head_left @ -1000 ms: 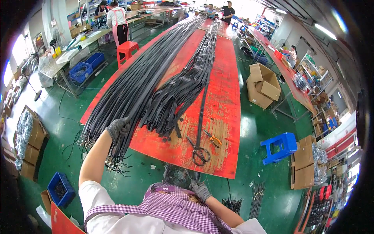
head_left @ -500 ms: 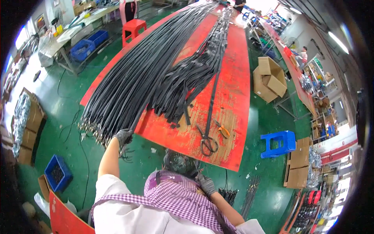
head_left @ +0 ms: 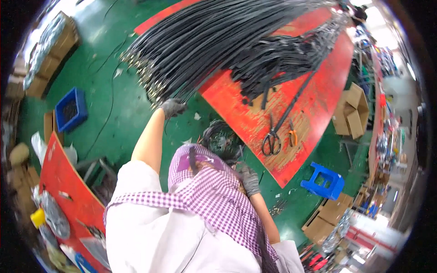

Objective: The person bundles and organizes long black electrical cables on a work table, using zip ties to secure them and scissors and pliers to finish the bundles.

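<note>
A large bundle of long black cables (head_left: 195, 45) lies along the table, its metal-tipped ends (head_left: 148, 84) hanging over the near-left edge. At those ends is my left hand (head_left: 174, 108) in a grey glove, its fingers closed round a few black cables. My right hand (head_left: 249, 179), also gloved in grey, is low beside the checked purple apron (head_left: 218, 186); its fingers are partly hidden and blurred. Past it, a dark tangle of thin wires (head_left: 222, 139) sits below the table's near edge. Black-handled scissors (head_left: 271, 144) and orange-handled pliers (head_left: 292, 137) lie on the tabletop.
The worn red table (head_left: 291, 159) runs away to the far right, carrying a second pile of flat black strips (head_left: 277, 63). A blue stool (head_left: 323, 181) and an open carton (head_left: 351, 111) stand on the right. Leftward are a blue crate (head_left: 71, 109) and another red table (head_left: 68, 182).
The view has swung left, bringing the red table at lower left further into sight. My left hand stays at the cable ends; my right hand stays beside the apron.
</note>
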Tool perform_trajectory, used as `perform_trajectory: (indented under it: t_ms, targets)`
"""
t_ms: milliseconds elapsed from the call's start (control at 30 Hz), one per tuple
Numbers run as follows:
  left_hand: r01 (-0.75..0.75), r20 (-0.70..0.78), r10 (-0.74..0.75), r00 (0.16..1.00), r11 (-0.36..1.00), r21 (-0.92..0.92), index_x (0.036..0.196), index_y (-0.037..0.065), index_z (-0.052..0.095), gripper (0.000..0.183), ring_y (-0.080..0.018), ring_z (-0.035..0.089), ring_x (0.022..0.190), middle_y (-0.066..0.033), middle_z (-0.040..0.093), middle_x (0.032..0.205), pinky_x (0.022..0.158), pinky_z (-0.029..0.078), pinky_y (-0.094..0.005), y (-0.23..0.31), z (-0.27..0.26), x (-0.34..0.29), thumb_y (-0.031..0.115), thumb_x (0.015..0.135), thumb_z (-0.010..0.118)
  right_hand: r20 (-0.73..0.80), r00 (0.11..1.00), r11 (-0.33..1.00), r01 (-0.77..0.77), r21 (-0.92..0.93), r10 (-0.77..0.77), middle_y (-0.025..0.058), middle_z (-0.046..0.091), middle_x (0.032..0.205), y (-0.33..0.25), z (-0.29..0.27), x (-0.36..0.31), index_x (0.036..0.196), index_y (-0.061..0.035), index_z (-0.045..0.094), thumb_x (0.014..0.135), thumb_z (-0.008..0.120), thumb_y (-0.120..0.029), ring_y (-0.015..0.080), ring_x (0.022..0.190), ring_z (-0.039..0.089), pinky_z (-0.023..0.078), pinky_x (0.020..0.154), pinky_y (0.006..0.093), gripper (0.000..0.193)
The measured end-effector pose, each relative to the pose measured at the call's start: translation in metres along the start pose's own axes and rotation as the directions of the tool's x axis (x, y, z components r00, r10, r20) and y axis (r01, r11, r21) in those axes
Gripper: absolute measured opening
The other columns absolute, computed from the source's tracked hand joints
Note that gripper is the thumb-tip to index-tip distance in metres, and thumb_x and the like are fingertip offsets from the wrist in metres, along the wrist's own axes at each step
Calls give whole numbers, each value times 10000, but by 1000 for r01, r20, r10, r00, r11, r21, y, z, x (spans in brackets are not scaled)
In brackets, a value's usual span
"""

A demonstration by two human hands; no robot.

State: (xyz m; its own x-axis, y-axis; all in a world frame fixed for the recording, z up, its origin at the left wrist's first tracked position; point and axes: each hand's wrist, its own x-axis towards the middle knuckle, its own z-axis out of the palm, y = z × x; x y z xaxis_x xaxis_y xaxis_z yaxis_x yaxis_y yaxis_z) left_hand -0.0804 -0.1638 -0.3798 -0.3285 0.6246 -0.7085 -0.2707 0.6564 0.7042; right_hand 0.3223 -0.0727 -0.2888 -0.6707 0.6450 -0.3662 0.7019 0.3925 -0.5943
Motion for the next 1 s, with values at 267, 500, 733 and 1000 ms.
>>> perform_trajectory:
  t_ms: [267,500,733,1000]
  targets:
    - [-177,-332,-64,941,744,-644,997,81,509,350,-142,537,632,-23,568,780,538,459,-272,-72,-11,-8,167,684,640,50,992,953,-122,279,113,128,545,707,-15,0,6,701,-34,528,819,405,-324,243,630,510,404,566,330,337]
    - [-162,-355,-156,922,675,-719,986,94,484,385,-141,527,566,-35,535,718,481,465,-271,-65,8,-15,242,672,651,98,953,838,-300,456,287,89,536,637,7,9,0,710,-45,540,827,407,-315,216,584,484,389,567,300,323]
    - [-171,-384,-237,893,610,-774,819,80,533,255,-156,518,515,-45,548,684,464,454,-287,-45,15,-8,310,724,584,90,978,915,-207,346,187,65,532,648,36,20,-8,723,-65,530,834,377,-279,200,568,475,382,560,294,286]
    - [-342,-498,-126,858,584,-736,910,81,506,232,-128,482,477,-22,538,643,412,408,-252,-73,20,-10,171,719,604,50,956,773,-264,577,289,59,515,610,1,7,-19,717,-38,521,835,386,-327,170,545,457,375,534,282,340]
